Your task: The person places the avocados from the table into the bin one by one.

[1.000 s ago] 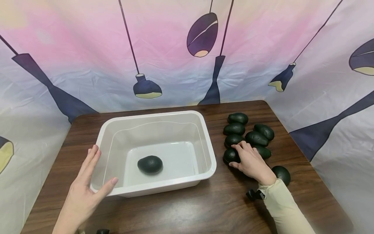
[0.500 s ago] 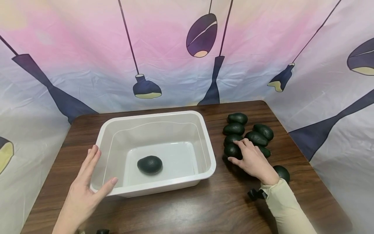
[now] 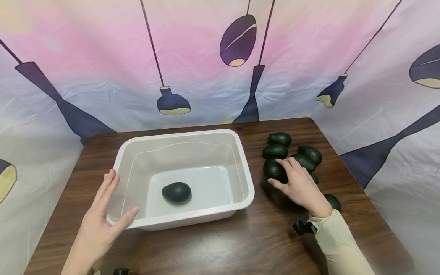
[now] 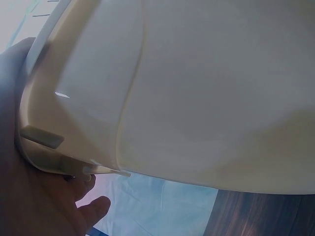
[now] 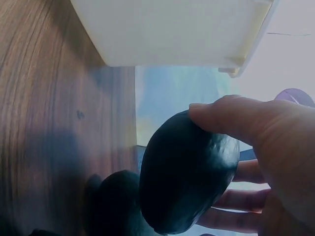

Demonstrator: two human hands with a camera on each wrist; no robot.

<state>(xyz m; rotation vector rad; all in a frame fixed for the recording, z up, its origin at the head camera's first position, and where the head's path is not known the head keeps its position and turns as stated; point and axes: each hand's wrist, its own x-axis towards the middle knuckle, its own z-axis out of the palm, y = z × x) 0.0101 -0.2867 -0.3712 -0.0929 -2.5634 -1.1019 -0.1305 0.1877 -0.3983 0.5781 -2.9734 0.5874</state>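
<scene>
Printed fabric with lamp motifs backs a dark wood table. Left hand rests flat, fingers straight, against the near left corner of the white tub, apparently steadying it; the thumb lies along the front wall. Right hand grips one avocado, thumb on the tub-facing side, fingers curled over the far side; the right wrist view suggests it is lifted clear of the table. Remaining avocados lie beyond and beside the fingertips. A single avocado in the tub sits well ahead of the left thumb. Partly hidden: the avocados under the right palm and wrist.
</scene>
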